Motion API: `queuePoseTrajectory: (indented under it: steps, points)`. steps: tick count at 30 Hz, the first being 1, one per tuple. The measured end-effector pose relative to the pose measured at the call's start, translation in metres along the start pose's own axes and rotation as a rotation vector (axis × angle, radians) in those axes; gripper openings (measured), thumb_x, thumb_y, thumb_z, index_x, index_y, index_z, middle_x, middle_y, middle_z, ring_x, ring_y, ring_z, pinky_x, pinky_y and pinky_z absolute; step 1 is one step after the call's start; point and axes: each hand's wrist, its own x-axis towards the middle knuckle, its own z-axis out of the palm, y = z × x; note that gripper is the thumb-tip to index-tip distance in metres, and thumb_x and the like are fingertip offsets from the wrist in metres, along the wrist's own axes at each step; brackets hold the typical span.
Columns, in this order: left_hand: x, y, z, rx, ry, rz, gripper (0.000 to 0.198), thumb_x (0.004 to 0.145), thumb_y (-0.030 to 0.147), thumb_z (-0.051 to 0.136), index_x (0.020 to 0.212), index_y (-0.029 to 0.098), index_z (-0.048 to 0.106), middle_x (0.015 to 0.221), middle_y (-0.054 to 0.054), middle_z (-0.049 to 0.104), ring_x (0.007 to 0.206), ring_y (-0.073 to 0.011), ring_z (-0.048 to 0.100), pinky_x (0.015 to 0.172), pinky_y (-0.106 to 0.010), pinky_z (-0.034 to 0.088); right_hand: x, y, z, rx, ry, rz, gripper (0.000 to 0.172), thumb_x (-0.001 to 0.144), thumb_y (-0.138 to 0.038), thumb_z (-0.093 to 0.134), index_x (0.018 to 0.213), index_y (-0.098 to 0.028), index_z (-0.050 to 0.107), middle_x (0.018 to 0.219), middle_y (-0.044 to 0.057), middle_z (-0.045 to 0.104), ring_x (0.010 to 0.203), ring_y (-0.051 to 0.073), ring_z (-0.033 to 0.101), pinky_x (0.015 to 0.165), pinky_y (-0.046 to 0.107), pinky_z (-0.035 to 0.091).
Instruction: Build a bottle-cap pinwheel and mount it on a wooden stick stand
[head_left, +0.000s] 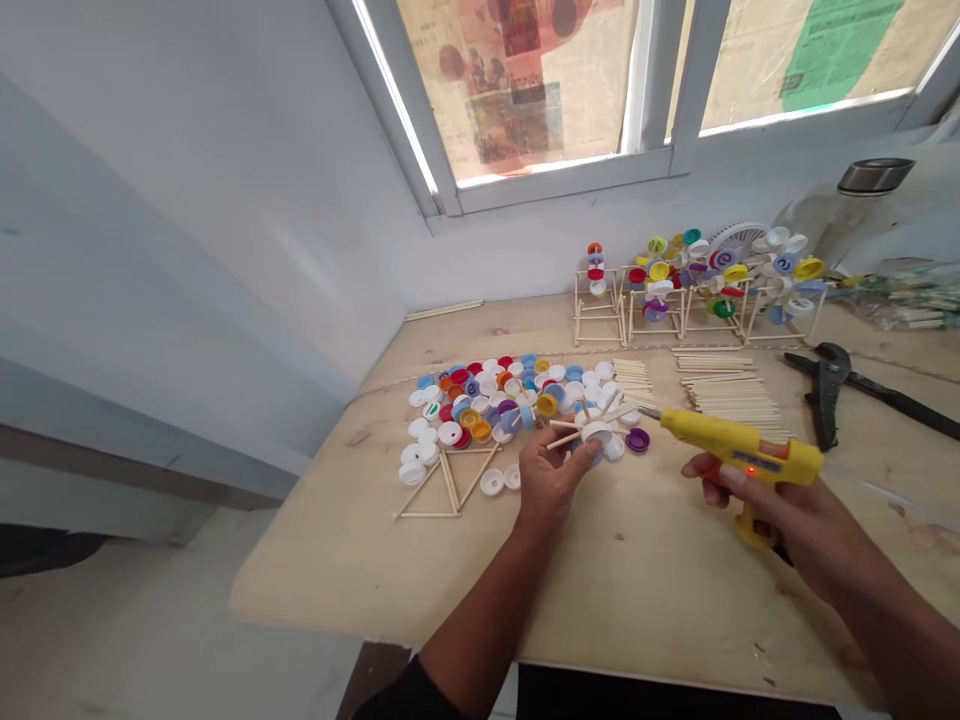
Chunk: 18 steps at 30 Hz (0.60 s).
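Observation:
My left hand (553, 474) is closed on a white bottle cap (598, 432) from which several thin wooden sticks (568, 438) spread out like spokes. In my right hand (780, 510) is a yellow hot glue gun (739, 443), its small red light lit. The nozzle (649, 412) points left, close to the stick ends but seemingly apart from them. Loose bottle caps (480, 402) in many colours lie beyond my left hand. A purple cap (637, 440) rests below the nozzle. Left of my hand lies a flat frame of sticks (454, 485) joined in triangles.
Finished stick stands with cap wheels (656, 290) line the back of the table (337, 560). Bundles of loose sticks (724, 390) lie in front of them. Black-handled pliers (829, 385) sit at the right. A small white fan (739, 238) and plastic bags (919, 295) stand behind.

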Motion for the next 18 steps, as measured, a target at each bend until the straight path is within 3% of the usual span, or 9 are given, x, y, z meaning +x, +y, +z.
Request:
queuePoseTrajectory:
  steps: [4, 12, 18]
  points:
    - [0.000, 0.000, 0.000, 0.022, 0.029, 0.013, 0.045, 0.054, 0.036, 0.086, 0.091, 0.015, 0.072, 0.092, -0.009, 0.074, 0.087, -0.0218, 0.068, 0.079, -0.032, 0.053, -0.009, -0.001, 0.019, 0.029, 0.048, 0.002, 0.035, 0.072, -0.055, 0.067, 0.083, -0.022, 0.073, 0.080, 0.004, 0.066, 0.068, 0.015, 0.055, 0.065, 0.024, 0.050]
    - [0.004, -0.009, -0.004, 0.039, 0.029, 0.072, 0.043, 0.053, 0.035, 0.086, 0.090, 0.016, 0.073, 0.094, -0.009, 0.074, 0.090, -0.0236, 0.069, 0.080, -0.034, 0.055, -0.006, 0.018, 0.015, -0.088, 0.044, 0.033, 0.040, 0.070, -0.060, 0.065, 0.078, -0.021, 0.072, 0.077, 0.005, 0.067, 0.072, 0.019, 0.060, 0.063, 0.025, 0.052]
    - [0.004, -0.011, -0.007, 0.114, -0.017, 0.127, 0.043, 0.059, 0.035, 0.084, 0.096, 0.017, 0.072, 0.094, -0.008, 0.074, 0.091, -0.0230, 0.068, 0.084, -0.035, 0.053, -0.013, 0.014, 0.029, -0.047, 0.201, 0.035, 0.042, 0.068, -0.060, 0.066, 0.083, -0.020, 0.069, 0.079, 0.005, 0.069, 0.076, 0.020, 0.064, 0.071, 0.029, 0.054]
